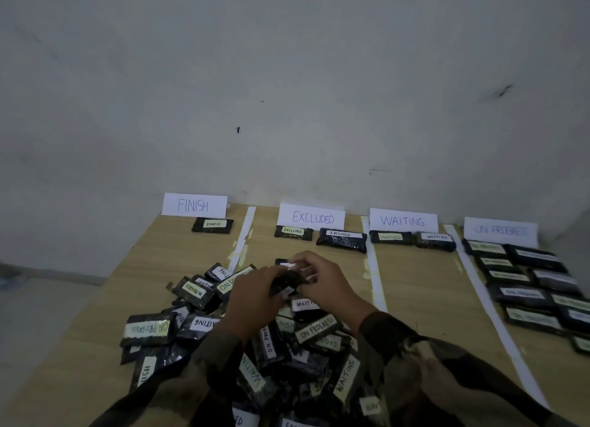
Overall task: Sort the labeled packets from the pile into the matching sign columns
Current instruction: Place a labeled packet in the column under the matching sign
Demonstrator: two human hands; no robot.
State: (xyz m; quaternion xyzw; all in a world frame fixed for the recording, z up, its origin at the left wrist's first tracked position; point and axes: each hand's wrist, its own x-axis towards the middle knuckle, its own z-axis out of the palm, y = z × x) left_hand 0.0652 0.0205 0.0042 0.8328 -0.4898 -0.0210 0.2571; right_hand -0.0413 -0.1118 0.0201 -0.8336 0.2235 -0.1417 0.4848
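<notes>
Both hands, left hand (252, 294) and right hand (322, 276), fingers closed on one dark packet (287, 281), hold it above the pile (255, 340) near the tabletop's (424, 286) front edge, apparently to read its hidden label.

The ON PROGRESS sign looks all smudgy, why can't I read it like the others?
In the head view, the white paper ON PROGRESS sign sits near the right edge, where the picture is blurry and stretched; the white paper FINISH sign is sharper; the room is dim, and both hands look smeared.
</notes>
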